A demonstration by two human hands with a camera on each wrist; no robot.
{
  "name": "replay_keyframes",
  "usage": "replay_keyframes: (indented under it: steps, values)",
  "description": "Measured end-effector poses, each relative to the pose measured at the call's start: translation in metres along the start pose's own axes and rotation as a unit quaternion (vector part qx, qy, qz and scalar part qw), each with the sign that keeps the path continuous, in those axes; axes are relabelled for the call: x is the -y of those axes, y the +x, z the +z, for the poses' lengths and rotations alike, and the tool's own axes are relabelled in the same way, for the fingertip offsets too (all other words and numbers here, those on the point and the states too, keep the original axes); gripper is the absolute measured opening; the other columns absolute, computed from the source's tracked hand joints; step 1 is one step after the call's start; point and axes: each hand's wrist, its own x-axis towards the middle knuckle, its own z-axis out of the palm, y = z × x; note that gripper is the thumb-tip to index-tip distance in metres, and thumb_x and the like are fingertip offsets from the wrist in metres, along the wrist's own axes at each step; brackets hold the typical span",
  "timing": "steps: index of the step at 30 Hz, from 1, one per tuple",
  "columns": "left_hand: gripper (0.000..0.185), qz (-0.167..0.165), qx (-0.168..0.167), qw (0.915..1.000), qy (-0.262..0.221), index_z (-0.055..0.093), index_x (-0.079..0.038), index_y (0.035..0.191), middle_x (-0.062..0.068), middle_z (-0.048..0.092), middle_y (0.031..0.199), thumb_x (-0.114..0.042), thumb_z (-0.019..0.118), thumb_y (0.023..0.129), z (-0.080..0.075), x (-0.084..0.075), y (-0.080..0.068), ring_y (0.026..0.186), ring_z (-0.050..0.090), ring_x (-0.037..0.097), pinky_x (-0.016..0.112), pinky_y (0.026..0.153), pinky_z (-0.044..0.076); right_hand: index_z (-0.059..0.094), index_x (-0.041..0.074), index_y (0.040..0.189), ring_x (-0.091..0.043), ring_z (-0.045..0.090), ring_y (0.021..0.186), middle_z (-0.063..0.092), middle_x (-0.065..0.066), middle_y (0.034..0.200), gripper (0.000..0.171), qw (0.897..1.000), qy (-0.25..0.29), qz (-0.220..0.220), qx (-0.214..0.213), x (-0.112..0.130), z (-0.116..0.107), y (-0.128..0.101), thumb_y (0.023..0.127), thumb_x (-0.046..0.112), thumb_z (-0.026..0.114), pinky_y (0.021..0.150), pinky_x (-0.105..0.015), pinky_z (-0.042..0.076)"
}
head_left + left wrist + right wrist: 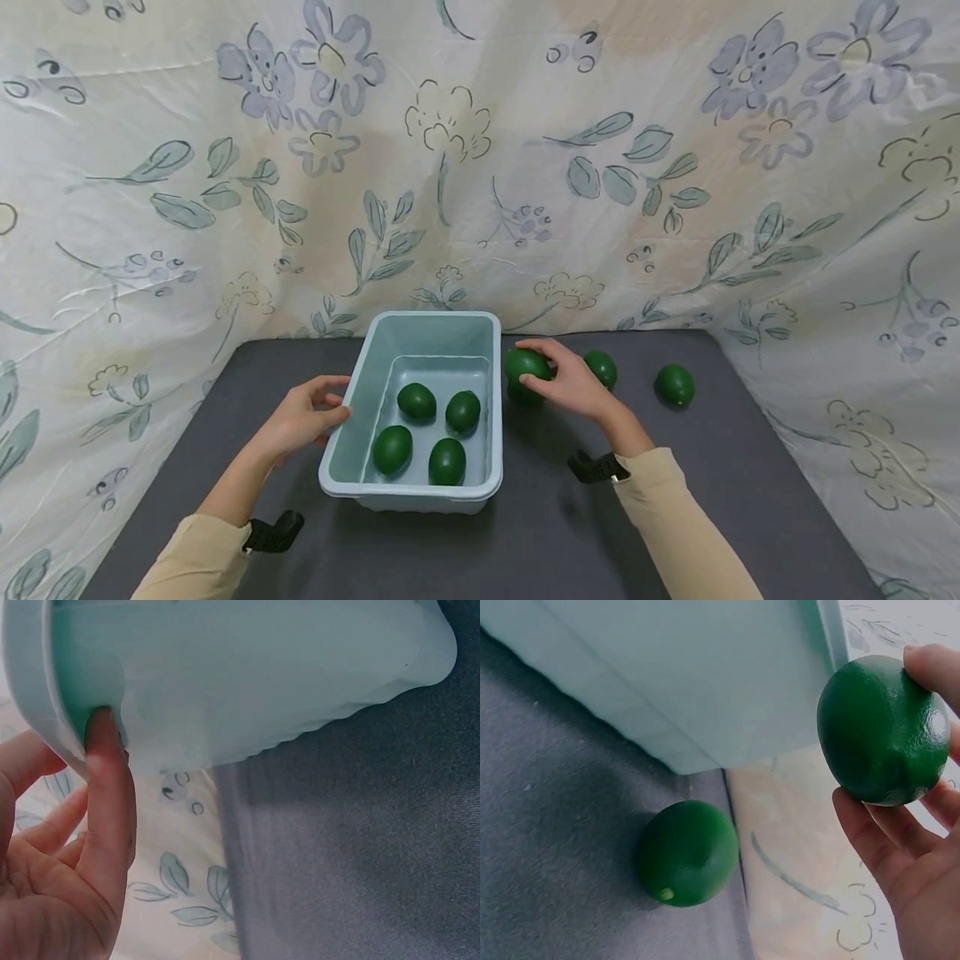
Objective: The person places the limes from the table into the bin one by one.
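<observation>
My right hand [573, 383] grips a glossy dark green oval fruit [881, 731] just off the right side of a pale blue-green plastic bin [411, 492]. Below that one, another green fruit [688, 853] lies on the table close to the bin wall, showing a small yellowish stem spot. Several more such fruits, one of them the near-left fruit [392, 450], lie apart on the bin's floor. At the bin's left side, my left hand [303, 417] pinches the rim, with a digit [107, 795] tucked beneath its lip.
Further right on the dark grey table [555, 517] lie two more fruits: a partly hidden fruit [601, 367] behind the right hand and a separate fruit [675, 386]. A flower-printed cloth [480, 183] hangs behind the table and along its sides.
</observation>
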Motion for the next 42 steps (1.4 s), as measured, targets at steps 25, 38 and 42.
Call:
replay_keyframes:
  steps: [25,38,42]
  values:
    - [0.056,-0.002,-0.006,1.0,-0.003,0.036,-0.005,0.138,0.019,0.054,0.106,-0.013,0.06,0.088,0.0,0.004,0.001,0.08,0.062,0.02,0.04,0.063,0.055,0.047,0.019,0.132,-0.018,0.054,0.099,0.05,-0.003,0.128,0.049,0.999,0.022,-0.03,0.006,0.034,-0.002,0.026,0.087,0.026,0.063,0.08,-0.036,0.048]
    - [0.055,-0.003,-0.011,0.9999,0.002,0.036,-0.006,0.137,0.019,0.054,0.107,-0.013,0.06,0.088,0.0,0.004,0.001,0.08,0.062,0.02,0.038,0.061,0.055,0.047,0.015,0.132,-0.017,0.056,0.097,0.051,-0.003,0.127,0.05,0.998,0.042,-0.045,0.021,0.046,0.008,0.04,0.087,0.027,0.064,0.078,-0.034,0.049]
    - [0.055,-0.003,-0.008,1.0,-0.003,0.036,-0.006,0.137,0.019,0.054,0.108,-0.014,0.06,0.088,0.001,0.003,0.002,0.081,0.062,0.02,0.038,0.061,0.055,0.047,0.018,0.132,-0.018,0.055,0.095,0.05,-0.004,0.126,0.048,0.997,0.056,-0.035,0.029,0.058,0.009,0.041,0.087,0.026,0.063,0.076,-0.033,0.049]
